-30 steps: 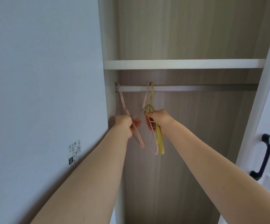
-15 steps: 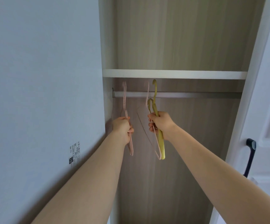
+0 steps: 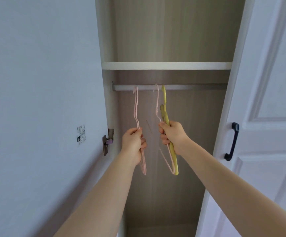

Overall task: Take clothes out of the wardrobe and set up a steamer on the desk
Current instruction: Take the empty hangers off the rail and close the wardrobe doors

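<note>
Inside the open wardrobe a metal rail (image 3: 190, 87) runs under a white shelf (image 3: 166, 65). My left hand (image 3: 133, 141) is closed on thin pink hangers (image 3: 136, 106), their hooks at the rail's left part. My right hand (image 3: 172, 134) grips yellow-green hangers (image 3: 164, 101) together with another pink hanger (image 3: 157, 103); their hooks reach the rail near its middle. Whether the hooks rest on the rail or hang just in front of it I cannot tell. No clothes and no steamer are visible.
The left door's inner face (image 3: 36, 100) carries a small label (image 3: 81, 134) and a metal hinge (image 3: 107, 142). The white right door (image 3: 267, 117) stands open with a dark handle (image 3: 232, 141). The wardrobe's wood-grain back panel (image 3: 173, 31) fills the middle.
Both hands have drawn apart and lowered a little with their hangers. The view has tilted down and shifted, bringing the hinge and more of the right door into sight.
</note>
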Demonstrator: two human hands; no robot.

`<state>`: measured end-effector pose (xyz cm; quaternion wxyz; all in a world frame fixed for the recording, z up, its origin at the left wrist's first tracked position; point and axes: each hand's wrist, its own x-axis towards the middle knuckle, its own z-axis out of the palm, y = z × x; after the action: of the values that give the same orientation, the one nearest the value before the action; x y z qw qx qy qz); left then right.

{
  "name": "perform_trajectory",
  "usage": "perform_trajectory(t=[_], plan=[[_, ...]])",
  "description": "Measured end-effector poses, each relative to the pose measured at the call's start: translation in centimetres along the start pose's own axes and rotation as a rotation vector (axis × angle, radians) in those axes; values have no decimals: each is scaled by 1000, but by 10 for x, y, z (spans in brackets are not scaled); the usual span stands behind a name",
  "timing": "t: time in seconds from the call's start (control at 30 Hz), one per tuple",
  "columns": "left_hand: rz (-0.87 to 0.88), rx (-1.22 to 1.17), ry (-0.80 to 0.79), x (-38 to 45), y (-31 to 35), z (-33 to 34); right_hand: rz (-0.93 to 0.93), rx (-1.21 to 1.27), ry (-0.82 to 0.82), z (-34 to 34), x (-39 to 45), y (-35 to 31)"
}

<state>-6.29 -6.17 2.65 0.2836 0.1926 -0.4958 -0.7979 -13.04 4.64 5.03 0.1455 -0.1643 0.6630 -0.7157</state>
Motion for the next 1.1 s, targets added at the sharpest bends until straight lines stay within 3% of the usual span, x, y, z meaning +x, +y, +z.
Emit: perform_trajectory(t=[0.23, 0.47, 0.73, 0.9, 1.1], plan=[[-84, 79, -35, -80, -35, -24, 51, -137, 7, -26, -84, 39], [-154, 317, -73, -153, -87, -54, 88, -307, 24, -34, -168, 87], [-266, 305, -165, -211, -114, -85, 207, -319, -1, -28, -246, 127], [-336, 241, -258, -235, -123, -108, 180, -323, 57, -15, -289, 137], [-474, 153, -310, -251, -130, -143, 211, -182, 112, 13, -336, 156]])
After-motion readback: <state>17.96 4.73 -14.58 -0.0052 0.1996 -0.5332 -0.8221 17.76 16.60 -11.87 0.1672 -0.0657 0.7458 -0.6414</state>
